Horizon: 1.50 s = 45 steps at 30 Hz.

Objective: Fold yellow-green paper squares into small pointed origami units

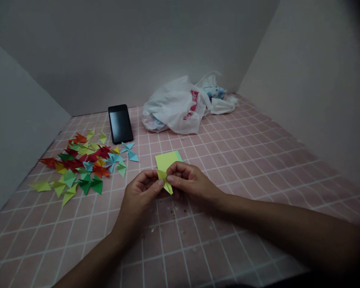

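Note:
Between my two hands is a small piece of folded yellow paper, with a pointed lower end split in two. My left hand pinches its left edge between thumb and fingers. From the other side, my right hand is closed on the right edge, its thumb pressed on the paper. Just behind the hands lies a stack of square paper sheets, yellow on top with a green edge showing at the right. The fingers under the folded paper are partly hidden.
Several colourful folded paper cranes are heaped on the left. A black phone lies behind them. White plastic bags sit against the back wall. The pink checked cloth covers the surface, with walls on three sides.

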Motion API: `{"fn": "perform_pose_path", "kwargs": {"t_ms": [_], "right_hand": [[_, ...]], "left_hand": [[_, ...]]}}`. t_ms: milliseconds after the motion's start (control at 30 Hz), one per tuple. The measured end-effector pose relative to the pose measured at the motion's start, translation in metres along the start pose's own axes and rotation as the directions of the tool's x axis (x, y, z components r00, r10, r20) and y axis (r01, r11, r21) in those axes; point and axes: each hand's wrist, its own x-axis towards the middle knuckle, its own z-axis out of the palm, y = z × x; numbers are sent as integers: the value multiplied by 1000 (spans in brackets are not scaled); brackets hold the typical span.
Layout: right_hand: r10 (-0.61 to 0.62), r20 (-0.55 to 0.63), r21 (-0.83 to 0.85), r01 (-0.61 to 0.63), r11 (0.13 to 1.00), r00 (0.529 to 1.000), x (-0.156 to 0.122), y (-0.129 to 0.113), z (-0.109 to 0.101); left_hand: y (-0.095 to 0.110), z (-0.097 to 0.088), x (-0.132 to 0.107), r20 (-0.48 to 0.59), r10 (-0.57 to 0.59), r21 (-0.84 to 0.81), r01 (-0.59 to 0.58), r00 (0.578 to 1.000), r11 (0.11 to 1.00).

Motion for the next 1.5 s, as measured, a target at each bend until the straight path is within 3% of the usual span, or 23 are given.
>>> {"fn": "perform_pose_path", "kwargs": {"t_ms": [767, 1500], "right_hand": [[67, 10, 58, -68, 996, 998, 0, 2, 0], [121, 4, 34, -122, 992, 993, -1, 1, 2]], "left_hand": [[7, 0, 2, -53, 41, 119, -35, 998, 992], [2, -2, 0, -19, 39, 195, -35, 999, 980]]}}
